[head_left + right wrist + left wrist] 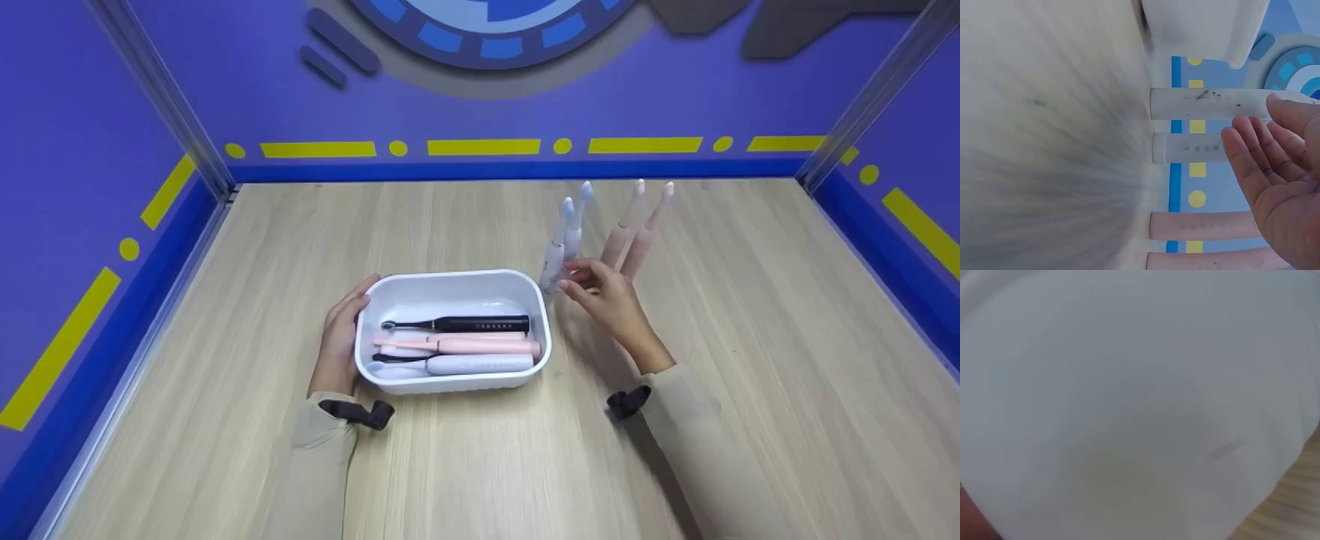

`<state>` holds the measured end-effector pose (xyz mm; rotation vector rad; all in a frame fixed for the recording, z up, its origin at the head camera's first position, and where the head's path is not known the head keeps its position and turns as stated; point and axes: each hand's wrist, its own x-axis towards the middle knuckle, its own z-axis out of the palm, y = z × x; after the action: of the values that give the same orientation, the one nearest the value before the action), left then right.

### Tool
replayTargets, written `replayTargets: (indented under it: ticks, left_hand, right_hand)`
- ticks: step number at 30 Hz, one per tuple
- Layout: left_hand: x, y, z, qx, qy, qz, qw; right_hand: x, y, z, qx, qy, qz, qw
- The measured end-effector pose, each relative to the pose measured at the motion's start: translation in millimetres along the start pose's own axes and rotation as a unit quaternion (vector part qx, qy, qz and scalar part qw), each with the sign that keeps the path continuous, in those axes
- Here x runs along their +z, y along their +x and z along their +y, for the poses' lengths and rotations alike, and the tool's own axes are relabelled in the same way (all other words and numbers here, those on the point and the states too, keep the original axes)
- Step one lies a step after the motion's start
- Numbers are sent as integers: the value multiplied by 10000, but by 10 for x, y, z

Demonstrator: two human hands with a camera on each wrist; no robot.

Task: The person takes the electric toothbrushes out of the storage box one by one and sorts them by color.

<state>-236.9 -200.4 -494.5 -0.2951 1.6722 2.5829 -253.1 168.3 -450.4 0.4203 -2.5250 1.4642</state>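
From the right hand (609,296), seen from the head, the nearer white electric toothbrush with a slim cylindrical handle (553,262) lies at 9 to 10 o'clock, just beside its fingertips, long axis upright on the pale wood-grain tabletop (465,465). That hand is nearer to it; its fingers are loosely bent, thumb apart, with no grasp seen; I cannot tell whether they touch. The left hand (341,337) lies ungrasping against the 9 o'clock end of the white rectangular plastic bin (442,385). Standing: two white, the other (574,238) at 12 to 1 o'clock from the fingertips, and two pale-pink electric toothbrushes (643,247) around 2. Lying in the bin: at least five, one white (480,364), two pink (480,346), two black (487,324), one mostly hidden
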Motion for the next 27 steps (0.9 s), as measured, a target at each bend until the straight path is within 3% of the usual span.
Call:
replayTargets:
  ticks: [12, 27]
  left_hand:
    - [-1, 5, -5, 64, -52, -17, 10000]
    - [-8, 8, -12, 32, -63, -50, 10000]
  right_hand:
    - [24, -14, 10, -44, 26, -76, 10000]
    - [35, -37, -141, -154, -46, -261, 9995]
